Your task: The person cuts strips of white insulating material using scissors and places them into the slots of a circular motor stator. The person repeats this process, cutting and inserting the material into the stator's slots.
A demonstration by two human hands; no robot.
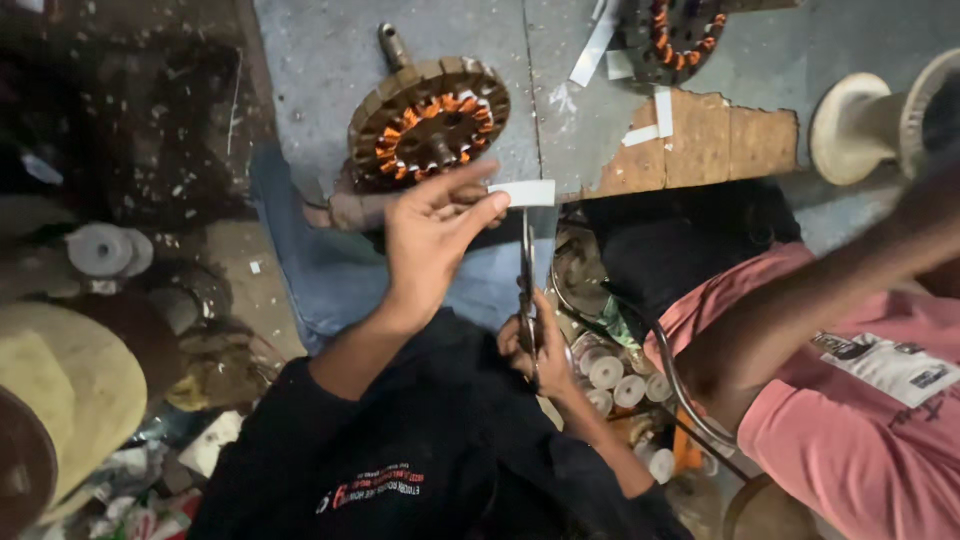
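Your left hand (430,245) pinches the white paper strip (524,193) just below the wound stator (430,122); your right hand (535,345) is closed on the scissors (527,275), blades upright under the strip. Hold the strip taut and cut square. Two stators show, one scissors, several paper offcuts.

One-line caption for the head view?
Left hand holds white paper strip; right hand works scissors below a wound stator.

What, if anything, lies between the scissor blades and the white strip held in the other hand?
Nothing visible does. The left hand pinches the white paper strip by its end, and the scissors in the right hand point straight up to it, their tips at its lower edge.
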